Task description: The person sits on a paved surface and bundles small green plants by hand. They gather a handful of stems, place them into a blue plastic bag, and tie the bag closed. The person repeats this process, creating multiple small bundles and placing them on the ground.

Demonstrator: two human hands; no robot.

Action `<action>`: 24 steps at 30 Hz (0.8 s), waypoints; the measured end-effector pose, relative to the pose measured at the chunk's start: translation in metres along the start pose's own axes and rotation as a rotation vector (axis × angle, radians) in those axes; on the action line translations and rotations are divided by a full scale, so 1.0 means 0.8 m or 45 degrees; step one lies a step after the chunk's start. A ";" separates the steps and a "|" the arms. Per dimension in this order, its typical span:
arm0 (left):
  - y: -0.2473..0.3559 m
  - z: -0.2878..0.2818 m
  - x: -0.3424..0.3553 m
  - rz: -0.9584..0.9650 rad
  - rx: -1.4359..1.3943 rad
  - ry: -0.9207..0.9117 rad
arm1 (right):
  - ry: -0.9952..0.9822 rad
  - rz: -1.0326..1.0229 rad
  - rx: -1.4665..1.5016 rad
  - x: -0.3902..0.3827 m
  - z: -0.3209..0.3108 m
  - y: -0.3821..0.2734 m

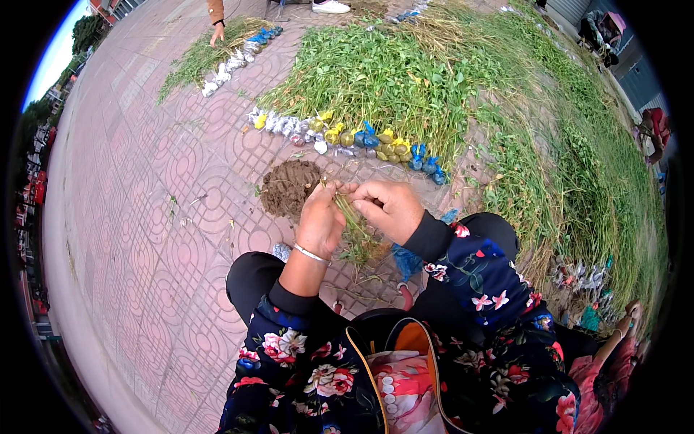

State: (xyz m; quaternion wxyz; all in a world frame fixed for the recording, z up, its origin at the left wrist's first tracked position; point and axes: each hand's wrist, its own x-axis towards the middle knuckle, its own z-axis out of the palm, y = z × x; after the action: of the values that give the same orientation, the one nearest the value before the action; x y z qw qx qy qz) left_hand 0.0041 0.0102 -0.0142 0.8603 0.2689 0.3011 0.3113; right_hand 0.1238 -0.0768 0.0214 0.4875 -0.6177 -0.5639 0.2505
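Observation:
My left hand (322, 223) is closed around a thin bunch of green plant stems (348, 214). The stems slant down between my hands, and their leafy ends hang over the paving in front of my lap. With fingers pinched, my right hand (391, 210) grips the upper part of the same stems, close to my left fingertips. Just beyond my left hand lies a heap of brown soil (288, 186). A crumpled blue plastic bag (407, 262) is below my right wrist, partly hidden by my sleeve.
Ahead lies a large pile of leafy plants (376, 79), edged by several bundles wrapped in yellow, blue and clear plastic (336, 134). More long plants (578, 173) cover the right side. At the far left, another person's hand (217, 33) reaches over a smaller plant pile (199, 61).

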 end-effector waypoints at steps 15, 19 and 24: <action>-0.024 0.005 -0.006 -0.049 -0.057 -0.167 | -0.036 0.178 -0.247 0.001 0.026 0.021; -0.022 0.012 -0.011 -0.047 -0.198 -0.210 | 0.027 0.220 -0.094 0.003 0.025 0.029; -0.024 0.008 -0.008 0.038 -0.234 -0.250 | 0.049 0.301 0.056 0.004 0.021 0.026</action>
State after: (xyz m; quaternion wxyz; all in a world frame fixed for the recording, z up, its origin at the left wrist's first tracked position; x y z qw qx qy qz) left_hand 0.0117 -0.0091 -0.0204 0.9020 0.2226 0.1815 0.3224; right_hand 0.1198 -0.0659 -0.0031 0.4788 -0.6736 -0.4722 0.3067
